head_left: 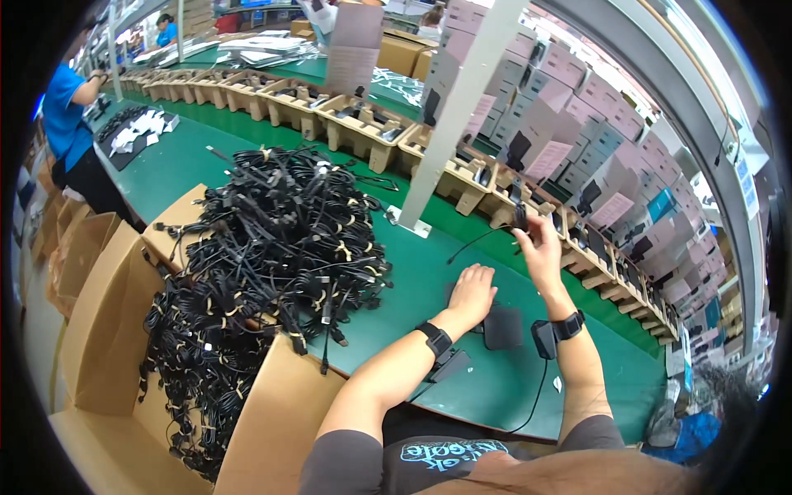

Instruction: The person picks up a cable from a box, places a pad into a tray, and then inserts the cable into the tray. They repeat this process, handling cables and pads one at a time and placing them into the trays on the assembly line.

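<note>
My right hand (540,247) is raised beside the row of moulded trays, thumb and fingers closed on a bundled black cable (520,218). One loose end of this cable trails left over the table. My left hand (472,295) lies palm down with its fingers stretched out, partly covering something dark on the green table (412,285). A flat black square (503,328) lies just right of that hand. To its left rises a big heap of black cables (297,214), many bound with pale ties, spilling from an open cardboard box (272,412).
Brown moulded trays (355,132) with black parts stand in a long curved line along the green conveyor. A white metal post (450,124) rises between table and conveyor. Stacked pale boxes (569,99) fill the right side. A person in blue (66,107) stands at far left.
</note>
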`<act>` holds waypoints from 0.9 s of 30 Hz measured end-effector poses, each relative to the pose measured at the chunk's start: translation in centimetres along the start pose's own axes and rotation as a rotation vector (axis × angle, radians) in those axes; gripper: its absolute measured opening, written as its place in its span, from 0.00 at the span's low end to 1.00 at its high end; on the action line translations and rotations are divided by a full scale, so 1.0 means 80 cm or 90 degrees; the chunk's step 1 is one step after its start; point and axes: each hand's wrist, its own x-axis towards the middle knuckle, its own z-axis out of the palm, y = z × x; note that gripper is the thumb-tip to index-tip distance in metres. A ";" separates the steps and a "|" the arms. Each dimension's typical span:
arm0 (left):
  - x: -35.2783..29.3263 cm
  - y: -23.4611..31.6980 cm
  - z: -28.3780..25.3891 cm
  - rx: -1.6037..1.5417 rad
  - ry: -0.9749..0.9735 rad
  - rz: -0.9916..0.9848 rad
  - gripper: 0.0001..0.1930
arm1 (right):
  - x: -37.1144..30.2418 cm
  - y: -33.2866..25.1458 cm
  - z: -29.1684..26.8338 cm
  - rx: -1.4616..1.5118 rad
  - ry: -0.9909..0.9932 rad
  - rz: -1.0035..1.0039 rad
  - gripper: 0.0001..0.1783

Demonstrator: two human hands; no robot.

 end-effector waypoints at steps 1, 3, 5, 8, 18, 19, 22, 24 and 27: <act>0.001 -0.002 -0.001 -0.014 0.021 0.019 0.16 | -0.006 0.008 -0.018 -0.077 0.013 -0.007 0.17; 0.004 0.002 -0.013 -0.045 0.053 0.041 0.11 | -0.021 0.005 -0.040 -0.160 0.035 -0.011 0.17; 0.010 0.009 -0.021 -0.061 0.115 0.035 0.15 | -0.038 0.006 -0.054 -0.198 0.044 -0.018 0.16; 0.018 0.027 -0.033 -0.040 0.210 0.014 0.27 | -0.067 0.004 -0.066 -0.180 0.012 0.020 0.15; 0.011 0.016 -0.011 -0.583 -0.192 -0.114 0.18 | -0.102 0.001 -0.039 0.444 -0.115 0.301 0.17; 0.008 0.024 -0.011 -0.740 -0.214 -0.238 0.18 | -0.104 0.004 -0.038 0.444 -0.111 0.302 0.17; 0.010 0.033 -0.024 -0.862 -0.256 -0.369 0.18 | -0.091 -0.019 -0.038 -0.115 0.010 -0.111 0.26; 0.010 0.026 -0.032 -0.850 -0.363 -0.387 0.19 | -0.075 -0.036 -0.040 -0.250 -0.048 -0.310 0.30; 0.015 0.018 -0.035 -0.825 -0.368 -0.405 0.20 | -0.067 -0.034 -0.048 -0.274 -0.346 -0.423 0.33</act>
